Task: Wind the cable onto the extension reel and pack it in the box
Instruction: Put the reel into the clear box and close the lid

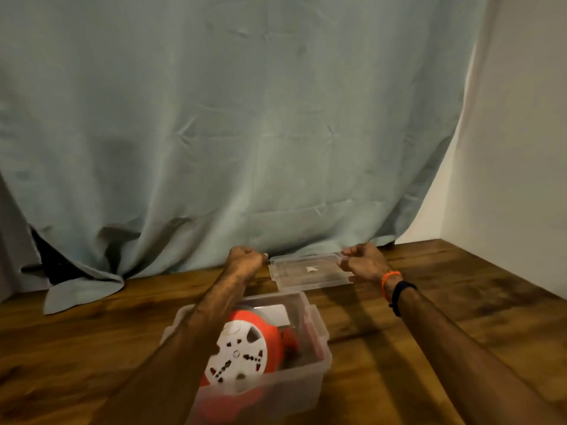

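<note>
Head view: orange extension reel [245,351] with white socket face lies tilted inside the clear box [319,338] on the bench [460,302]. Both hands curl at the clear lid's [310,271] ends; left hand [245,259] fisted, right hand [363,259] pinching it.

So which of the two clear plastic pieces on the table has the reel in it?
The clear box nearest the person holds the orange and white reel. The other piece, the flat lid by the curtain, holds nothing; both hands reach toward it.
</note>
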The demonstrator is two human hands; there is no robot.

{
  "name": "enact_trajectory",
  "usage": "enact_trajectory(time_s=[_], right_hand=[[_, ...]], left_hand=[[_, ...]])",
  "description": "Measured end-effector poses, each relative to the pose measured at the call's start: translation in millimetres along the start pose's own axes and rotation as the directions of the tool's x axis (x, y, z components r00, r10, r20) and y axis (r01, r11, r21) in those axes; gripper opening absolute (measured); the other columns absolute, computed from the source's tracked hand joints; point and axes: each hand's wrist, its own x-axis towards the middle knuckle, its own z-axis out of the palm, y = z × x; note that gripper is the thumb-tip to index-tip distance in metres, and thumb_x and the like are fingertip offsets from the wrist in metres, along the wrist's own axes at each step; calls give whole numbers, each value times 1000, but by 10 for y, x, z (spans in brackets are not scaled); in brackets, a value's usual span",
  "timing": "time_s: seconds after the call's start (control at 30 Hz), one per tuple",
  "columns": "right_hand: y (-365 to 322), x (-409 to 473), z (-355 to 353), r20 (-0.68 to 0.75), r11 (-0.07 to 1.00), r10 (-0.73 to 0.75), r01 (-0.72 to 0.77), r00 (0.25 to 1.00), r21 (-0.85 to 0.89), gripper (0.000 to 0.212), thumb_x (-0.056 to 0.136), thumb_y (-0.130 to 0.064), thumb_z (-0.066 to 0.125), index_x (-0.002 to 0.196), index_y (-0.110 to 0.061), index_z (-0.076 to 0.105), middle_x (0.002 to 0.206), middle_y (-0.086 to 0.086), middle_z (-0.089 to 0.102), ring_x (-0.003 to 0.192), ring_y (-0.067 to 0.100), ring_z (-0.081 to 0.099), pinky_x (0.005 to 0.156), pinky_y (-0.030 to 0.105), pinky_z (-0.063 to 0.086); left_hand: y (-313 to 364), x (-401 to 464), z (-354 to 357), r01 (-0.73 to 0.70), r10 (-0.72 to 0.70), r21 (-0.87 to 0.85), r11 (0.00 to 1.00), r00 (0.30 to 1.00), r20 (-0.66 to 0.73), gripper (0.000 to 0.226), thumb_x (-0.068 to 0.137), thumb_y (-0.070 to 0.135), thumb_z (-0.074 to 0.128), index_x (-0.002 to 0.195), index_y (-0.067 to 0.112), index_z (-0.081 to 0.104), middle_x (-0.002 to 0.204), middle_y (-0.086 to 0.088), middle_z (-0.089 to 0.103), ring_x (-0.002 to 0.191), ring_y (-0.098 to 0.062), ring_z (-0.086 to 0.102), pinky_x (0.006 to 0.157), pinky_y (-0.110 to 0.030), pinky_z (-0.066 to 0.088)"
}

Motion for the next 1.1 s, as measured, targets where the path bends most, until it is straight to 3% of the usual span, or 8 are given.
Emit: enact_trajectory(time_s=[0.17,0.37,0.53,0.67,0.83,0.97,1.03,1.1], right_hand=[[272,542,-83,-77,987,23,-35,997,-155,18,77,-16,73,89,-17,60,109,5,66,104,26,61,90,32,50],[620,1176,-10,-111,959,55,-83,992,-270,39,81,-19,67,119,-9,62,125,10,62,116,30,56,95,31,45],[741,1510,73,-131,955,85,-118,988,-271,45,81,-19,67,124,-8,60,132,14,57,121,31,52,98,32,43],[786,1635,134,-130,945,112,-146,985,-294,34,83,-15,65,115,-4,62,122,15,61,113,32,55,86,29,44],[782,1659,189,-134,950,117,-150,984,-274,32,82,-14,65,113,-9,65,119,12,64,110,30,58,88,31,49],[694,1576,132,-156,971,121,-149,980,-187,26,81,-13,68,107,-12,68,116,6,64,112,27,57,93,29,45],[600,1492,99,-160,982,106,-129,981,-139,20,79,-14,68,98,-13,72,108,4,69,106,25,61,88,26,46],[490,1389,73,-181,989,97,-114,979,-90,13,78,-14,68,90,-13,73,99,5,72,97,25,64,88,30,51]], left_hand=[[-36,457,397,108,-112,49,993,990,81,23,84,8,73,101,-5,66,100,-20,71,96,-37,69,88,-46,59],[-148,957,767,198,-221,144,970,960,171,37,89,0,62,125,-3,54,109,-24,66,76,-31,63,61,-35,53],[-179,1205,901,274,-341,290,917,916,211,38,89,9,63,126,2,54,127,-21,60,112,-40,58,91,-51,48],[-190,1325,978,330,-411,307,893,876,253,35,94,14,59,127,2,56,132,-19,57,122,-39,53,106,-56,41],[-172,1340,986,357,-425,276,893,871,248,36,94,14,60,128,3,53,132,-20,54,112,-37,54,90,-52,47],[-114,1257,863,322,-375,230,918,894,246,32,94,11,59,125,1,56,114,-20,60,98,-35,57,83,-50,48],[-46,1190,702,286,-330,205,936,916,228,30,93,9,60,122,2,58,114,-19,60,99,-34,58,78,-50,51],[30,1097,510,259,-292,174,950,936,197,24,92,7,61,116,3,58,98,-15,60,86,-29,58,69,-47,52]])
